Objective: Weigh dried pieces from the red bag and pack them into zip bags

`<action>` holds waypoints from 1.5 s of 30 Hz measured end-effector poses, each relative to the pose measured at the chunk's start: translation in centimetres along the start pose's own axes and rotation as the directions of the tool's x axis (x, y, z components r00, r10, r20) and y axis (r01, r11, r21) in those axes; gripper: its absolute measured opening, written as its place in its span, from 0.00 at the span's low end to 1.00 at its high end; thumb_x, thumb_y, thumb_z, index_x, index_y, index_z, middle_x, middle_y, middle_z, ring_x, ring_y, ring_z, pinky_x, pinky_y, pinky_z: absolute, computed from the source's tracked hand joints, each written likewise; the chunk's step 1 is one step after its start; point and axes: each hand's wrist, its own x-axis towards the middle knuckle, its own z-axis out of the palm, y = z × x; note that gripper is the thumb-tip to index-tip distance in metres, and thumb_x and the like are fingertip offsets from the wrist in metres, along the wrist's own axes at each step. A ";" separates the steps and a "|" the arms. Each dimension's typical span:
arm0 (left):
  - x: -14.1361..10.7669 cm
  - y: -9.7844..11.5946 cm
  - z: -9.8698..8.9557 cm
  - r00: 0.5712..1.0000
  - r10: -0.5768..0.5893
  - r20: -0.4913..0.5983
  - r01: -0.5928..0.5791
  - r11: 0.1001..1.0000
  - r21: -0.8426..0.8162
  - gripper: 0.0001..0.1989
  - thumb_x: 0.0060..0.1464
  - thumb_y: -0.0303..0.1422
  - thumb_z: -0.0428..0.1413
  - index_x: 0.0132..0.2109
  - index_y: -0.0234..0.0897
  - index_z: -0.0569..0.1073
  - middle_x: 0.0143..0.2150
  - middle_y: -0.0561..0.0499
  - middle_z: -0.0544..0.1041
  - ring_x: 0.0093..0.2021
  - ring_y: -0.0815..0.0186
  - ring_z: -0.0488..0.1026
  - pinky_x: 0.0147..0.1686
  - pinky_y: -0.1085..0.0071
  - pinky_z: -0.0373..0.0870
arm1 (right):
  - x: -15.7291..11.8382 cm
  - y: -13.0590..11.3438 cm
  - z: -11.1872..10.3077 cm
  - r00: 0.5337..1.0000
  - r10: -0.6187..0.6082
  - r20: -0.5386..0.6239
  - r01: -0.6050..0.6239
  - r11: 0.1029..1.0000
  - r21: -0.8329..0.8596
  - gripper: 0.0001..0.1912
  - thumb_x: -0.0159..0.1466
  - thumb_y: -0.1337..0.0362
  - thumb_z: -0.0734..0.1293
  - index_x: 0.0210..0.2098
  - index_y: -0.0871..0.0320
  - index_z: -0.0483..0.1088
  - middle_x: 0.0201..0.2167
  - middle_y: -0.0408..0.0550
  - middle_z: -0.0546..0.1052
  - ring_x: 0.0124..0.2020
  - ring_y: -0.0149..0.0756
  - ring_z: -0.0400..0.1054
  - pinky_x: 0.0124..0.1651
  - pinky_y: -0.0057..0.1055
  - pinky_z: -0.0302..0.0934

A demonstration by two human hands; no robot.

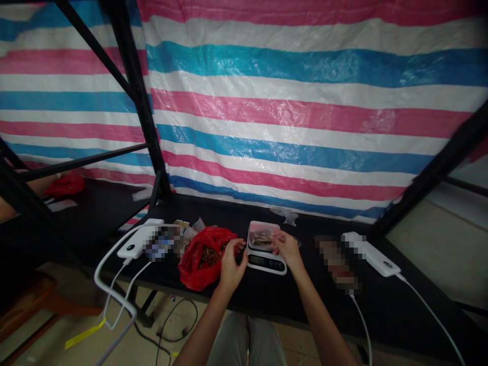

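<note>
A white digital scale (pixel 267 263) stands on the black table, its display toward me. On its platform lies a small clear bag (pixel 261 237) with brownish pieces in it. My right hand (pixel 288 248) is at the platform's right side, its fingers pinched at the bag's edge. Between the scale and an open red plastic bag (pixel 198 276) is my left hand (pixel 233 265), thumb and fingers apart, with nothing visible in it. Many small brown and orange pieces (pixel 210 255) fill the red bag.
White power banks with cables lie left (pixel 134 245) and right (pixel 371 254), near blurred devices. Clear plastic (pixel 290 217) lies behind the scale. Black metal posts (pixel 147 117) frame a striped sheet (pixel 290 112). At far left, another person's arm (pixel 36 184) is near a red bag (pixel 65 183).
</note>
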 end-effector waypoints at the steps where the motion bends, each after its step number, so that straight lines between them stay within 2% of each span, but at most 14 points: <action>1: 0.0 0.0 0.0 1.000 -0.002 0.001 0.002 1.000 -0.009 0.14 0.52 0.25 0.50 0.47 0.37 0.62 0.40 0.48 0.69 0.38 0.67 0.68 0.39 0.69 0.66 | 0.0 -0.3 -0.1 0.999 -0.039 -0.007 0.039 0.999 -0.014 0.09 0.55 0.57 0.62 0.29 0.56 0.65 0.20 0.43 0.73 0.15 0.32 0.66 0.17 0.26 0.57; 4: 0.2 0.0 0.0 0.999 -0.040 -0.021 0.039 0.998 -0.055 0.13 0.52 0.27 0.50 0.46 0.37 0.63 0.41 0.47 0.70 0.38 0.67 0.69 0.39 0.69 0.66 | -0.6 -1.9 -0.8 0.959 -0.284 -0.004 0.279 0.947 -0.161 0.08 0.58 0.59 0.61 0.32 0.55 0.67 0.28 0.44 0.73 0.21 0.31 0.67 0.25 0.27 0.61; 8: 1.2 -0.1 0.0 0.987 -0.146 -0.064 0.131 0.974 -0.185 0.19 0.51 0.31 0.54 0.50 0.37 0.62 0.47 0.44 0.69 0.44 0.64 0.69 0.42 0.67 0.67 | -2.1 -4.5 -1.7 0.827 -0.541 0.149 0.558 0.766 -0.319 0.07 0.60 0.62 0.60 0.32 0.54 0.69 0.39 0.46 0.68 0.28 0.30 0.67 0.34 0.28 0.61; 11: 2.1 0.2 0.1 0.966 -0.208 0.156 0.251 0.903 -0.349 0.23 0.50 0.35 0.56 0.53 0.37 0.63 0.52 0.44 0.68 0.51 0.61 0.66 0.49 0.64 0.64 | -3.0 -6.0 -2.0 0.760 -0.601 0.247 0.649 0.715 -0.260 0.06 0.61 0.63 0.61 0.31 0.55 0.68 0.40 0.47 0.66 0.35 0.32 0.66 0.38 0.29 0.60; 13: 2.5 0.6 0.2 0.910 -0.212 0.356 0.361 0.826 -0.432 0.19 0.50 0.37 0.56 0.48 0.34 0.69 0.49 0.44 0.72 0.50 0.59 0.68 0.50 0.63 0.63 | -3.5 -6.7 -1.9 0.726 -0.622 0.292 0.681 0.711 -0.179 0.05 0.61 0.64 0.61 0.31 0.56 0.68 0.38 0.46 0.67 0.38 0.33 0.65 0.39 0.28 0.59; 15: 2.5 1.2 0.3 0.866 -0.209 0.455 0.441 0.749 -0.495 0.18 0.48 0.40 0.57 0.43 0.32 0.72 0.43 0.44 0.76 0.46 0.58 0.71 0.48 0.63 0.65 | -3.8 -7.1 -1.8 0.713 -0.631 0.307 0.685 0.721 -0.109 0.04 0.61 0.65 0.61 0.30 0.56 0.67 0.36 0.45 0.67 0.37 0.32 0.64 0.38 0.27 0.59; 20: 2.1 2.3 0.3 0.831 -0.212 0.514 0.523 0.614 -0.592 0.21 0.39 0.36 0.64 0.42 0.32 0.72 0.40 0.45 0.77 0.41 0.61 0.73 0.46 0.66 0.67 | -4.0 -7.2 -1.9 0.763 -0.583 0.278 0.632 0.764 -0.132 0.05 0.59 0.63 0.62 0.30 0.56 0.68 0.32 0.45 0.70 0.33 0.32 0.65 0.34 0.26 0.58; 28: 1.6 3.4 -1.1 0.742 -0.229 0.630 0.631 0.557 -0.540 0.25 0.43 0.37 0.62 0.47 0.33 0.66 0.31 0.49 0.75 0.31 0.66 0.73 0.30 0.73 0.69 | -3.1 -5.3 -1.2 0.856 -0.457 0.242 0.498 0.854 -0.150 0.06 0.55 0.61 0.64 0.27 0.56 0.70 0.24 0.43 0.73 0.26 0.33 0.66 0.30 0.27 0.58; 31: 1.2 3.5 -0.8 0.700 -0.218 0.680 0.679 0.497 -0.540 0.31 0.38 0.34 0.64 0.49 0.33 0.62 0.33 0.48 0.75 0.29 0.66 0.73 0.25 0.75 0.69 | -3.1 -5.1 -0.8 0.860 -0.451 0.240 0.486 0.866 -0.116 0.07 0.56 0.60 0.63 0.28 0.56 0.70 0.23 0.42 0.73 0.25 0.33 0.66 0.29 0.27 0.58; 35: 1.2 3.0 -1.0 0.672 -0.194 0.714 0.699 0.484 -0.526 0.25 0.41 0.31 0.62 0.46 0.30 0.64 0.30 0.48 0.75 0.22 0.72 0.70 0.17 0.81 0.59 | -3.4 -5.2 -1.2 0.852 -0.441 0.283 0.497 0.851 -0.169 0.06 0.54 0.61 0.64 0.26 0.56 0.72 0.25 0.43 0.75 0.27 0.34 0.67 0.31 0.27 0.58; 38: 1.2 2.5 -1.9 0.617 -0.123 0.778 0.727 0.470 -0.502 0.23 0.44 0.30 0.60 0.48 0.30 0.63 0.27 0.49 0.75 0.18 0.76 0.65 0.14 0.82 0.51 | -3.6 -5.2 -1.5 0.851 -0.425 0.307 0.479 0.869 -0.124 0.05 0.52 0.62 0.66 0.25 0.56 0.73 0.24 0.43 0.75 0.25 0.34 0.67 0.30 0.27 0.58; 42: 0.9 2.4 -2.8 0.536 -0.082 0.840 0.754 0.494 -0.433 0.29 0.43 0.31 0.62 0.51 0.33 0.58 0.33 0.45 0.77 0.23 0.71 0.71 0.18 0.80 0.58 | -3.9 -5.2 -1.5 0.851 -0.401 0.338 0.437 0.899 -0.036 0.06 0.52 0.62 0.66 0.25 0.58 0.72 0.24 0.44 0.75 0.26 0.34 0.67 0.29 0.26 0.58; 43: 0.8 2.5 -2.8 0.538 -0.076 0.839 0.749 0.499 -0.436 0.33 0.41 0.31 0.63 0.52 0.35 0.57 0.37 0.44 0.76 0.27 0.69 0.73 0.22 0.79 0.62 | -3.9 -5.2 -1.5 0.853 -0.402 0.334 0.435 0.900 -0.027 0.06 0.52 0.62 0.66 0.25 0.58 0.72 0.25 0.44 0.75 0.27 0.34 0.67 0.30 0.26 0.58; 45: 0.7 2.8 -2.8 0.620 -0.079 0.780 0.693 0.520 -0.499 0.36 0.38 0.30 0.65 0.53 0.40 0.56 0.46 0.44 0.73 0.38 0.65 0.74 0.34 0.73 0.67 | -3.9 -5.3 -1.5 0.857 -0.414 0.307 0.443 0.896 -0.026 0.06 0.52 0.62 0.66 0.26 0.58 0.72 0.25 0.44 0.75 0.28 0.34 0.67 0.30 0.26 0.58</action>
